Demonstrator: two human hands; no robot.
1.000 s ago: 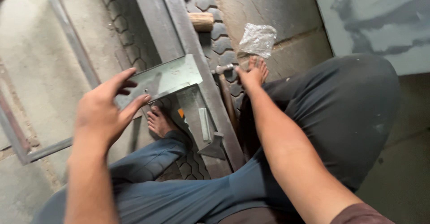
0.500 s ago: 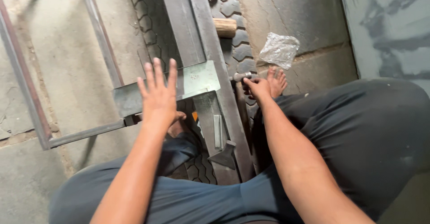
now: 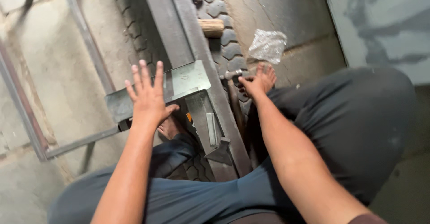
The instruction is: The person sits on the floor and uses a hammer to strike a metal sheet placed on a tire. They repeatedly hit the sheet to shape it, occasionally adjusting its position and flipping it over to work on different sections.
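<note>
Left hand [image 3: 150,99] flat on the steel plate [image 3: 179,83], grip open; right hand [image 3: 255,83] grip closed round the hammer [image 3: 233,96].

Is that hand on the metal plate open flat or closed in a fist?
Open flat. The left hand rests palm-down on the grey metal plate, fingers spread.

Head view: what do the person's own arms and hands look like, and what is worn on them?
Both forearms are bare; no gloves, rings or watch show. The left hand and right hand have uncovered fingers. A dark reddish short sleeve edge shows on the right upper arm only.
</note>
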